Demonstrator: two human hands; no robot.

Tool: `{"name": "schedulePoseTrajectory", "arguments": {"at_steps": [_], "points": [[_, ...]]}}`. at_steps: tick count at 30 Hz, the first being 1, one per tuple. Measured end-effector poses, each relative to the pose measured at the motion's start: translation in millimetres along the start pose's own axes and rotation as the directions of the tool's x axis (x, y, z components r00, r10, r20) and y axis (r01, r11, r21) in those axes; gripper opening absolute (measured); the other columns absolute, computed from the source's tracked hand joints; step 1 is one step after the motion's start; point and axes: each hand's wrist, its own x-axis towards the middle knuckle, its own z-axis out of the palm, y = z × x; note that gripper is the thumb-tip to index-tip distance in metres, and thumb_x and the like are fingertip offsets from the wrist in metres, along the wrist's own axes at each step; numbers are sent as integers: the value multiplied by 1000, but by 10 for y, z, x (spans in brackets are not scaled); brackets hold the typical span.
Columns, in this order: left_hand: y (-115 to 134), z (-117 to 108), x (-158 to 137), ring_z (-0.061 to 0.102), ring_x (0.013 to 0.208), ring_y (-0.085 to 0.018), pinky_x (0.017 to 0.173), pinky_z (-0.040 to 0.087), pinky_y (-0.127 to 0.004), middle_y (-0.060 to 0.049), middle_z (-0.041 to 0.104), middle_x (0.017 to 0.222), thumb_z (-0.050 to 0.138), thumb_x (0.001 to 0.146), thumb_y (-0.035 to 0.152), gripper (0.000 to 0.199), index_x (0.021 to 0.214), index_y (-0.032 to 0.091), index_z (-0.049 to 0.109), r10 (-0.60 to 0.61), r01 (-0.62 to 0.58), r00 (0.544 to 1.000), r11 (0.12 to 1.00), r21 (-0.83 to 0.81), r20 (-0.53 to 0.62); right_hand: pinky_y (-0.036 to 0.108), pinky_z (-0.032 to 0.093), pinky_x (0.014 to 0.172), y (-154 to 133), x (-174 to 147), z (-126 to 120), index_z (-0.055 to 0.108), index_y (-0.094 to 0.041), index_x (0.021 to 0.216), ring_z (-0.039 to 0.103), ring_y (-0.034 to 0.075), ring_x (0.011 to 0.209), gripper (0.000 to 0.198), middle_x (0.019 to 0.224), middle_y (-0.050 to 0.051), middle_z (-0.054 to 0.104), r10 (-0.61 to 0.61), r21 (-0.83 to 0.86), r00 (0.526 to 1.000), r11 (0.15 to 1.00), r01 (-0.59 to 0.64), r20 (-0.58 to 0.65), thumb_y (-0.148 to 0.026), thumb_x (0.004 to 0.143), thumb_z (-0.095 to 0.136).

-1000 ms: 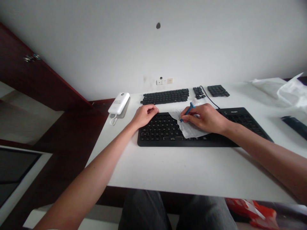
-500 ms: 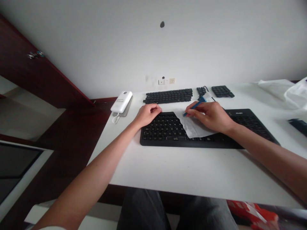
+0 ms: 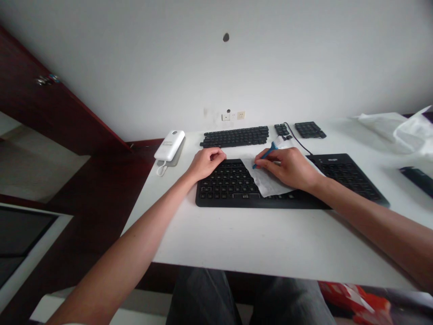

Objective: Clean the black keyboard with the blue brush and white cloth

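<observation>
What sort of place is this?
Probably a room in a home or small office: a white desk against a plain wall, wall sockets above it, and a dark red door.

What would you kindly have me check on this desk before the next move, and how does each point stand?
1. Blue brush gripped: ok, in the right hand, white bristles at its upper end.
2. Keyboard fully uncovered: not ok, a white sheet lies over its middle, partly under the right hand.
3. Left hand pressing on the keyboard: cannot tell; it is at the far left corner, loosely curled.
4. Loose keycaps apart from the keyboard: ok, grouped behind it.
5. White power bank apart from both hands: ok, left of the left hand.
</observation>
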Motion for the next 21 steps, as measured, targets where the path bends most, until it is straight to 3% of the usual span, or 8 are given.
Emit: {"name": "schedulePoseTrajectory", "arguments": {"at_steps": [7, 21], "points": [[-9, 3, 3, 64, 82, -20, 78, 46, -34, -3, 72, 89, 59, 102, 42, 30, 87, 20, 73, -5, 5, 1000, 1000, 20, 2, 34, 54, 74, -45, 20, -19, 80, -24, 92, 71, 20, 68, 23, 98, 1, 84, -55, -74, 998, 996, 56, 14, -34, 97, 61], [17, -5, -2, 64, 81, -20, 80, 48, -33, -4, 72, 88, 58, 103, 38, 28, 88, 20, 73, -6, 6, 1000, 1000, 27, 2, 37, 55, 74, -69, 18, -32, 80, -25, 93, 74, 23, 75, 26, 100, 2, 84, -32, -10, 999, 999, 32, 39, -40, 98, 59]]}}
